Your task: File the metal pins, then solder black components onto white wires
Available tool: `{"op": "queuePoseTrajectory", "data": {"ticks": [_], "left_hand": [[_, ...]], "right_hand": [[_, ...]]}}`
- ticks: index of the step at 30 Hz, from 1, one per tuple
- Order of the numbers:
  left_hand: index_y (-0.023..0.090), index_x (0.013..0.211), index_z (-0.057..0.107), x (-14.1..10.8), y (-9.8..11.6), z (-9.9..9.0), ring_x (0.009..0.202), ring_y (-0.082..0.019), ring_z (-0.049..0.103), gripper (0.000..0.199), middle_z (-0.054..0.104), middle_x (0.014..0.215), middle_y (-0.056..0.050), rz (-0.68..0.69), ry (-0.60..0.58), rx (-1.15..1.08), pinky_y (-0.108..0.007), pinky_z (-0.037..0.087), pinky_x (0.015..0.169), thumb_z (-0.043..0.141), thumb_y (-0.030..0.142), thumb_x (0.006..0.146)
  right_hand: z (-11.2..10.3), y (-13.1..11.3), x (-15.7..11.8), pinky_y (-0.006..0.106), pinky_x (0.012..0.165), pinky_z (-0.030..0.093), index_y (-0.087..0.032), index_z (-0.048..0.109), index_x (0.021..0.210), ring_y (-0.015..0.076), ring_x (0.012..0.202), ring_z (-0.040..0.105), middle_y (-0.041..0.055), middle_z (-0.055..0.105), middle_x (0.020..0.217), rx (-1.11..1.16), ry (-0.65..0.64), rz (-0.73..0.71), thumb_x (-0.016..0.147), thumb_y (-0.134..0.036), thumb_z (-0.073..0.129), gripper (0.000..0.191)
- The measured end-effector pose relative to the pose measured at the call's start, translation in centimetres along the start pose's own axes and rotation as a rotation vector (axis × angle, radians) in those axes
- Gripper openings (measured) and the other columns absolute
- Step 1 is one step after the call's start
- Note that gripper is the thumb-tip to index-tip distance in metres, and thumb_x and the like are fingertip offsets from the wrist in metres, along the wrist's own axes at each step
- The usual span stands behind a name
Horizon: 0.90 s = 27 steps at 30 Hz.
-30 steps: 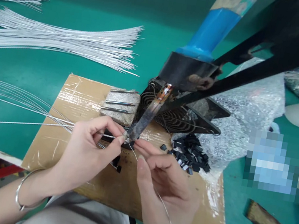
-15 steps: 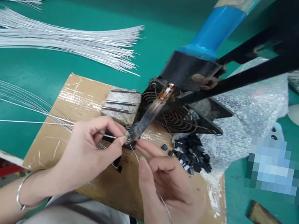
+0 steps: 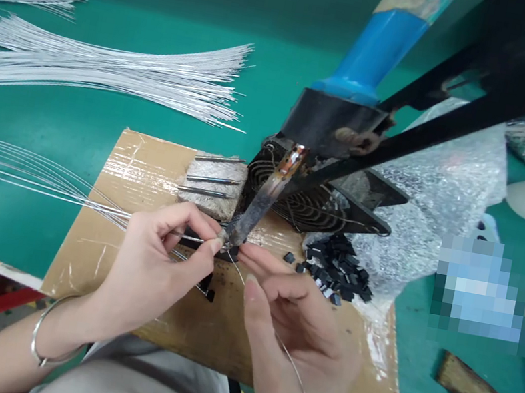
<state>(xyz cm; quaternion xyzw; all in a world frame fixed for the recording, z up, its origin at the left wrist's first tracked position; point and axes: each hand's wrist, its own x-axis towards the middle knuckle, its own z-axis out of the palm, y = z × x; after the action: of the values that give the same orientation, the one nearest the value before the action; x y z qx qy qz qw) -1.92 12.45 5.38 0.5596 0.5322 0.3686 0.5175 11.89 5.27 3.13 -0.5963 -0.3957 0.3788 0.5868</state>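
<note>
A soldering iron with a blue handle (image 3: 376,54) is clamped in a black holder, its dark tip (image 3: 248,218) pointing down at the work. My left hand (image 3: 159,266) pinches a thin white cable (image 3: 191,237) right beside the tip. My right hand (image 3: 299,332) holds a thin solder wire (image 3: 237,269), which runs through the fingers and up to the tip. Fingertips and the iron hide the joint itself. Below my left fingers, a small black piece (image 3: 210,295) sits at a cable end over the cardboard (image 3: 228,333).
Bundles of white cables (image 3: 161,80) lie at the left. Behind the iron are a black fan (image 3: 313,199) and a pad with metal rods (image 3: 211,201). Black pieces (image 3: 339,264), bubble wrap (image 3: 404,228) and a brown block (image 3: 471,390) lie at the right.
One loose cable at the left has swung up toward the others. Both hands keep nearly the same place and grip.
</note>
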Motion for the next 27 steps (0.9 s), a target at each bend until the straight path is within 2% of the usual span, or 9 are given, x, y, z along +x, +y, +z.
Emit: {"op": "queuePoseTrajectory", "data": {"ticks": [7, 16, 24, 27], "left_hand": [[0.021, 0.072, 0.068, -0.04, 0.17, -0.06, 0.075, -0.014, 0.07, 0.013, 0.078, 0.08, 0.0, -0.005, 0.004, 0.011, -0.025, 0.049, 0.062, 0.069, 0.013, 0.082], [0.021, 0.073, 0.067, -0.07, 0.06, 0.0, 0.075, -0.014, 0.068, 0.014, 0.077, 0.081, 0.001, 0.006, 0.002, 0.012, -0.025, 0.048, 0.063, 0.069, 0.012, 0.083], [0.021, 0.072, 0.067, -0.1, 0.03, -0.02, 0.075, -0.016, 0.07, 0.012, 0.077, 0.08, -0.001, 0.0, 0.013, 0.042, -0.027, 0.047, 0.06, 0.069, 0.013, 0.081], [0.021, 0.072, 0.067, -0.1, 0.09, -0.02, 0.075, -0.016, 0.069, 0.013, 0.077, 0.08, -0.001, 0.009, 0.009, 0.05, -0.027, 0.046, 0.059, 0.069, 0.013, 0.082]], "right_hand": [[-0.01, 0.06, -0.03, 0.031, 0.098, 0.063, -0.024, 0.064, 0.079, 0.0192, 0.11, 0.077, 0.004, 0.081, 0.113, 0.01, -0.008, 0.0, 0.091, -0.016, 0.071, 0.017], [0.07, 0.03, -0.03, 0.029, 0.098, 0.062, -0.023, 0.064, 0.078, 0.0179, 0.108, 0.077, 0.0032, 0.081, 0.113, 0.008, 0.003, 0.001, 0.092, -0.016, 0.071, 0.017], [0.2, 0.2, -0.15, 0.038, 0.096, 0.065, -0.022, 0.064, 0.077, 0.0227, 0.106, 0.078, 0.0075, 0.081, 0.11, -0.001, 0.015, 0.011, 0.091, -0.017, 0.072, 0.017], [0.12, 0.28, -0.22, 0.036, 0.096, 0.064, -0.023, 0.064, 0.079, 0.0224, 0.107, 0.078, 0.0067, 0.081, 0.11, -0.017, 0.014, -0.005, 0.09, -0.016, 0.072, 0.016]]}}
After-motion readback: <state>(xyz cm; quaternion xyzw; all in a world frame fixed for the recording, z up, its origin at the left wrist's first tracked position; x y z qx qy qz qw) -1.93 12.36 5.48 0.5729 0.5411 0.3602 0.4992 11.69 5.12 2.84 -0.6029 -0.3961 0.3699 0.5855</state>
